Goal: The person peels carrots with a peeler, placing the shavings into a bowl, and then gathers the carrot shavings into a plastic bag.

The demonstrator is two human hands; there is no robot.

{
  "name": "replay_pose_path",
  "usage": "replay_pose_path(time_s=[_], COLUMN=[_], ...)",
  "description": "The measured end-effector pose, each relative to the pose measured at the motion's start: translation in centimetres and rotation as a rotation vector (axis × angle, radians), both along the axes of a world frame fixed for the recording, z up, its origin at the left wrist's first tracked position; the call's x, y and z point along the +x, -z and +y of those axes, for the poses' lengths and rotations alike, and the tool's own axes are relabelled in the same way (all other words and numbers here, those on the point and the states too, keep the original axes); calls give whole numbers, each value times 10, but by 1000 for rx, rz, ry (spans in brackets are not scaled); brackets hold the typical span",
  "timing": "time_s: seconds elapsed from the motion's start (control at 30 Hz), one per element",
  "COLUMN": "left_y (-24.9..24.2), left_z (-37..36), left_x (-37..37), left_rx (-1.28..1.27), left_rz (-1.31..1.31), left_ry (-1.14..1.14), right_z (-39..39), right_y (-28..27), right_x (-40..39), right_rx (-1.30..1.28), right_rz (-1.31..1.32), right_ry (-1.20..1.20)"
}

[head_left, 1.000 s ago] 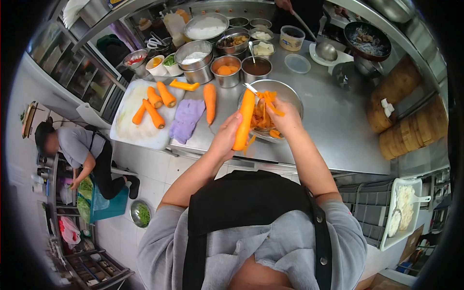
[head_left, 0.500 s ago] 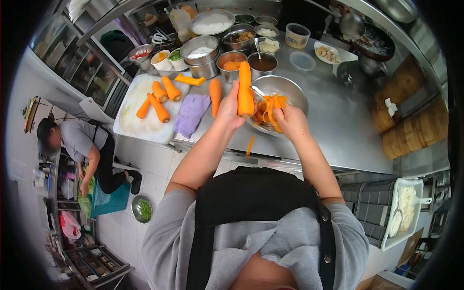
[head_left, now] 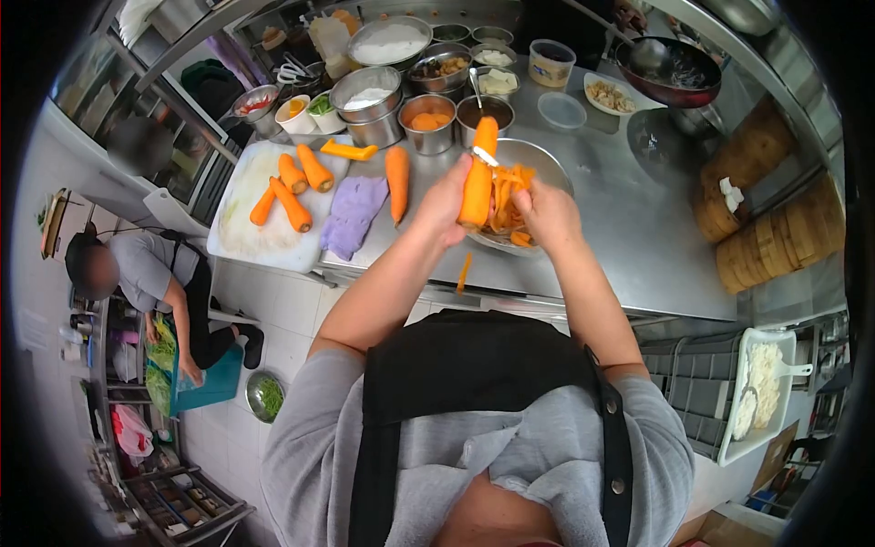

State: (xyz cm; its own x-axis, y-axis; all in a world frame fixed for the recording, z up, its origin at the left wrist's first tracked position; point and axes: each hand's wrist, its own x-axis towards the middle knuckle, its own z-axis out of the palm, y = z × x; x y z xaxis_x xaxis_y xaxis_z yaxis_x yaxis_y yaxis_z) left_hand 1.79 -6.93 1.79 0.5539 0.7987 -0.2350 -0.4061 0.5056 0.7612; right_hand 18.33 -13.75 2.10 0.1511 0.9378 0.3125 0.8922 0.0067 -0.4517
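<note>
Evidently, work centres on the wide, round stainless-steel bowl (head_left: 547, 169), which I take as my reference. I find the thick, bright orange carrot (head_left: 476, 199) above the bowl's left side, tilted with its far end raised. The left hand (head_left: 444, 202) is closed around it, gripping from the side, presumably to leave its upper face exposed. I record a small peeler with a white head (head_left: 485, 156) against that face. The right hand (head_left: 553, 219) is also closed, apparently on the peeler's handle, though the thin orange peelings (head_left: 504, 202) obscure the exact grip. Holding both items over the bowl probably lets scraps drop inside; nevertheless, I note one loose orange strip (head_left: 464, 272) outside, near its front-left side. I cannot tell whether it rests or hangs.

Left of the bowl, I see a whole orange carrot (head_left: 397, 185), then a folded purple cloth (head_left: 354, 216). Farther left, four smaller carrots (head_left: 292, 205) share a white cutting board (head_left: 239, 219), seemingly grouped within reach.
</note>
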Motion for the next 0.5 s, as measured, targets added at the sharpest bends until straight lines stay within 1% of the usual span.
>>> replay_pose_path(time_s=[0.03, 0.13, 0.17, 0.2, 0.27, 0.33, 0.43, 0.47, 0.5], left_y=[0, -4, -2, 0, 2, 3, 13, 12, 11], left_z=[-8, -32, -37, -42, -50, -52, -44, -41, -38], left_x=[-3, -14, -19, -24, -38, -52, -79, -90, -100], left_rx=[-45, -21, -8, 6, 19, 21, -6, 10, 22], left_rz=[3, 80, 80, 79, 49, -9, -136, -122, -107], left_ry=[35, 38, 53, 67, 101, 140, 98, 35, -32], right_z=[5, 16, 17, 19, 21, 23, 17, 15, 14], right_y=[-1, -4, -7, -6, -5, 3, 6, 4, 2], right_x=[3, 10, 10, 10, 14, 13, 6, 2, -1], right_rx=[8, 42, 17, -3, -39, -18, -3, 0, -64], right_rz=[-2, 91, 163, 165, 167, 177, 142, 124, 58], right_ry=[31, 27, 19, 33, 55, 70, 62, 45, 17])
